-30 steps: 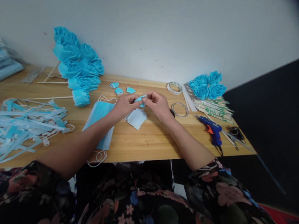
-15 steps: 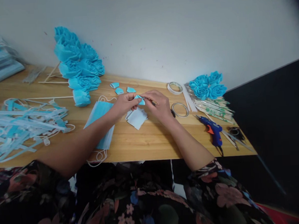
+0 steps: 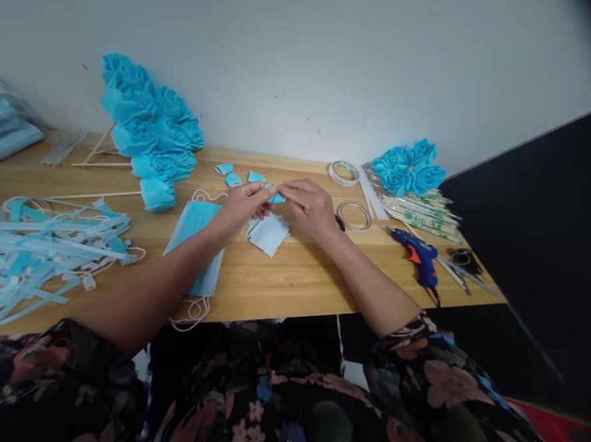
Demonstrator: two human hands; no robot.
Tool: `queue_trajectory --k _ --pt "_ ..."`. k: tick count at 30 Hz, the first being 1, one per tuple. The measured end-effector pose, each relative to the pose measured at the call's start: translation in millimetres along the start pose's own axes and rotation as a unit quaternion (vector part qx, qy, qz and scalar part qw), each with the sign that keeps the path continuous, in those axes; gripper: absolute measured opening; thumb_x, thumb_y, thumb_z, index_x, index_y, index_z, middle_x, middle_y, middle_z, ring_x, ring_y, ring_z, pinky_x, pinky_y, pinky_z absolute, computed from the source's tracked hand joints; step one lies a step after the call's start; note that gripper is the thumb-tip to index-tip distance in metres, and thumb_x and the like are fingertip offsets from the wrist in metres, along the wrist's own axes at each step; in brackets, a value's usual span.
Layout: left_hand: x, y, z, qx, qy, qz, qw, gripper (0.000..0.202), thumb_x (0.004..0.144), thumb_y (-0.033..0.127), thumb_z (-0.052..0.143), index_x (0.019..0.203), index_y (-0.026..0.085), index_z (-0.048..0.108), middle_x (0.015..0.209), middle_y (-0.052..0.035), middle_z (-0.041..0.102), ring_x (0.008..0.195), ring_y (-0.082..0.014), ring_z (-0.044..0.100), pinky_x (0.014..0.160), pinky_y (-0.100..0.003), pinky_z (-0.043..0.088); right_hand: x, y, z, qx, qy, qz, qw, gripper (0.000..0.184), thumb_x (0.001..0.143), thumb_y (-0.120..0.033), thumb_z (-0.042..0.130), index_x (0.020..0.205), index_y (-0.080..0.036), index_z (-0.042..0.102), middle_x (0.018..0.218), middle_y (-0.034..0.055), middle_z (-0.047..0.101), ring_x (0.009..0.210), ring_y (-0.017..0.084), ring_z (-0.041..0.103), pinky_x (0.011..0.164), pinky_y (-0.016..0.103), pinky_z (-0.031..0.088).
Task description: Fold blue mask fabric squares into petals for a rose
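My left hand (image 3: 242,208) and my right hand (image 3: 308,205) meet over the wooden table (image 3: 289,281), both pinching one small blue folded piece (image 3: 275,197) between their fingertips. Just below the hands lies a small stack of pale blue squares (image 3: 268,233). A blue face mask (image 3: 197,244) lies flat to the left under my left forearm. Three small curled blue pieces (image 3: 235,175) rest on the table just beyond the hands.
Blue fabric flowers on sticks (image 3: 152,133) lean at the back wall; a smaller bunch (image 3: 408,169) lies on packed chopsticks at the right. Two tape rolls (image 3: 354,214), a blue glue gun (image 3: 418,257) and scissors (image 3: 466,264) sit right. Cut mask strips (image 3: 47,246) pile up left.
The hands have shifted slightly toward the far side, and the fingers have pressed the small blue piece tighter between them. Nothing else on the table moved.
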State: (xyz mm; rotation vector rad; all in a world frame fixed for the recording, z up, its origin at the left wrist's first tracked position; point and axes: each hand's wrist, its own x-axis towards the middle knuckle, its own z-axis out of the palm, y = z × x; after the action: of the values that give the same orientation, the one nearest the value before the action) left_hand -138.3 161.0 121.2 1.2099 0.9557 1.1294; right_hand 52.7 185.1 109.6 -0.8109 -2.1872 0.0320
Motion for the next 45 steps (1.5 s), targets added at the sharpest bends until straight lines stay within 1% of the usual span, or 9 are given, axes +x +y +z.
queue_trajectory --k 3,6,10,15,18,21,28,38,45 --pt "0.2 -0.3 0.0 -0.005 0.008 -0.008 1.0 0.026 0.092 0.034 0.068 0.074 0.016 0.062 0.062 0.0005 0.06 0.055 -0.0094 0.055 0.055 -0.022 0.044 -0.2 -0.3 0.5 0.012 -0.003 0.005 1.0 0.039 0.099 -0.013 0.048 0.115 -0.028 0.079 0.11 0.0055 0.078 0.103 0.021 0.07 0.09 0.037 0.056" --pt "0.7 -0.7 -0.6 0.008 0.011 -0.004 1.0 0.023 0.091 0.026 0.068 0.071 0.016 0.061 0.06 0.0017 0.059 0.052 -0.0078 0.052 0.054 -0.021 0.042 0.0 -2.7 0.8 0.041 -0.008 0.028 0.999 0.039 0.099 -0.014 0.047 0.115 -0.03 0.079 0.113 0.0045 0.077 0.106 0.021 0.069 0.093 0.038 0.055" --pt "1.5 -0.5 -1.7 0.04 0.013 0.012 0.999 0.021 0.089 0.02 0.067 0.069 0.017 0.059 0.059 0.0023 0.058 0.052 -0.0075 0.051 0.055 -0.021 0.041 1.7 -9.2 -0.2 0.12 0.003 0.099 0.988 0.035 0.1 -0.022 0.049 0.121 -0.03 0.076 0.112 0.0041 0.077 0.106 0.021 0.069 0.096 0.04 0.055" --pt "2.4 -1.5 -3.5 0.062 0.014 0.033 0.997 0.021 0.089 0.024 0.066 0.071 0.017 0.058 0.059 0.0021 0.058 0.054 -0.0088 0.052 0.055 -0.022 0.042 4.7 -13.4 -2.6 0.288 -0.005 0.255 0.923 0.041 0.1 -0.041 0.052 0.137 -0.03 0.065 0.107 0.0047 0.074 0.096 0.019 0.067 0.081 0.035 0.058" --pt "3.4 -3.6 -4.3 0.077 0.016 0.046 0.996 0.021 0.088 0.026 0.066 0.071 0.018 0.058 0.059 0.0023 0.058 0.054 -0.0092 0.052 0.056 -0.023 0.042 6.1 -13.7 -3.9 0.356 -0.016 0.304 0.884 0.046 0.096 -0.049 0.057 0.137 -0.029 0.064 0.103 0.0043 0.071 0.094 0.018 0.065 0.076 0.032 0.057" --pt "5.0 -6.2 -4.6 0.09 0.022 0.061 0.994 0.02 0.087 0.026 0.065 0.071 0.019 0.057 0.058 0.0031 0.056 0.053 -0.0093 0.05 0.055 -0.023 0.041 7.0 -15.1 -4.7 0.385 -0.026 0.322 0.865 0.048 0.092 -0.051 0.063 0.134 -0.027 0.066 0.097 0.0033 0.068 0.091 0.017 0.063 0.076 0.031 0.057" --pt "4.7 -7.3 -3.5 0.122 0.03 0.07 0.99 0.024 0.084 0.03 0.066 0.066 0.019 0.054 0.055 0.004 0.051 0.053 -0.0094 0.048 0.054 -0.023 0.038 6.0 -12.5 0.6 0.345 -0.029 0.302 0.888 0.048 0.086 -0.045 0.069 0.13 -0.024 0.069 0.083 -0.0008 0.061 0.075 0.013 0.055 0.072 0.029 0.052" --pt "5.4 -7.8 -3.2 0.11 0.032 0.055 0.992 0.02 0.082 0.027 0.069 0.068 0.019 0.056 0.057 0.0031 0.055 0.053 -0.0094 0.05 0.054 -0.023 0.04 6.3 -11.5 0.1 0.312 -0.022 0.289 0.905 0.042 0.092 -0.044 0.06 0.128 -0.023 0.067 0.089 0.0014 0.067 0.079 0.015 0.061 0.074 0.031 0.054" --pt "3.3 -2.7 -3.1 0.091 0.035 0.051 0.994 0.022 0.082 0.028 0.071 0.07 0.019 0.056 0.059 0.0029 0.057 0.054 -0.0095 0.052 0.055 -0.023 0.041 9.7 -16.8 -5.3 0.32 0.014 0.31 0.895 0.026 0.09 -0.044 0.062 0.099 -0.02 0.066 0.091 0.0026 0.069 0.085 0.015 0.065 0.075 0.028 0.054"
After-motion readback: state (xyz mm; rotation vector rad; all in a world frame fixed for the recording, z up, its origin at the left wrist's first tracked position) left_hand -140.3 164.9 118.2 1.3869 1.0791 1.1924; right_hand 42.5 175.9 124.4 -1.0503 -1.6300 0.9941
